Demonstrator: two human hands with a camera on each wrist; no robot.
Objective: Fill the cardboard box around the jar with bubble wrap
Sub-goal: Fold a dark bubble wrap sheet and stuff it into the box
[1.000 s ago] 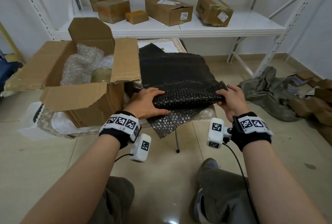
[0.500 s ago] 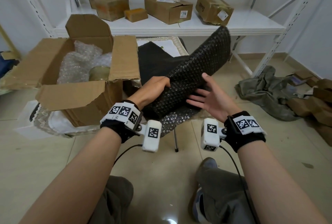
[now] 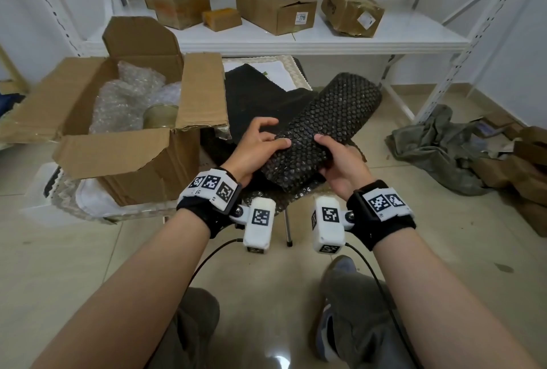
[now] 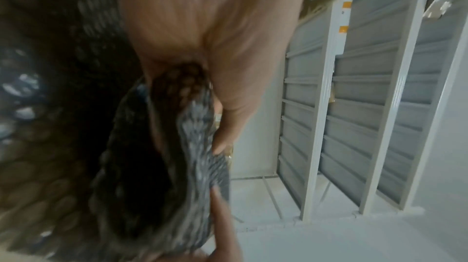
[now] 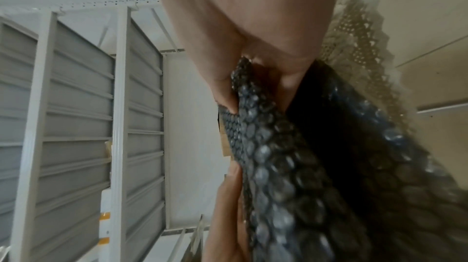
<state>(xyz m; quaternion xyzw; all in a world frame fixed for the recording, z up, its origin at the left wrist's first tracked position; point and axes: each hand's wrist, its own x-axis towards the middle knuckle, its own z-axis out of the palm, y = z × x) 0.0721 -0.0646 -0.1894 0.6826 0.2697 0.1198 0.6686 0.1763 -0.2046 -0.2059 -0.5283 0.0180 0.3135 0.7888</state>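
A folded pad of black bubble wrap [image 3: 322, 129] is held up over a small table, its far end pointing away to the right. My left hand [image 3: 260, 146] grips its near left edge, thumb on top. My right hand [image 3: 337, 158] grips its near right edge. The wrist views show the black bubble wrap [image 4: 187, 146] [image 5: 276, 156] pinched between thumb and fingers. The open cardboard box [image 3: 127, 158] stands to the left, with the jar [image 3: 161, 115] inside and clear bubble wrap [image 3: 124, 99] packed behind it.
More black bubble wrap [image 3: 254, 93] lies on the small table behind my hands. A white shelf [image 3: 296, 40] with several cardboard boxes runs along the back. Crumpled grey cloth [image 3: 438, 143] and flattened cardboard lie on the floor to the right.
The black pad was lifted off the table and swung upright by my left hand. It has since tipped lower, and my right hand, open half a second ago, has closed on its near edge.
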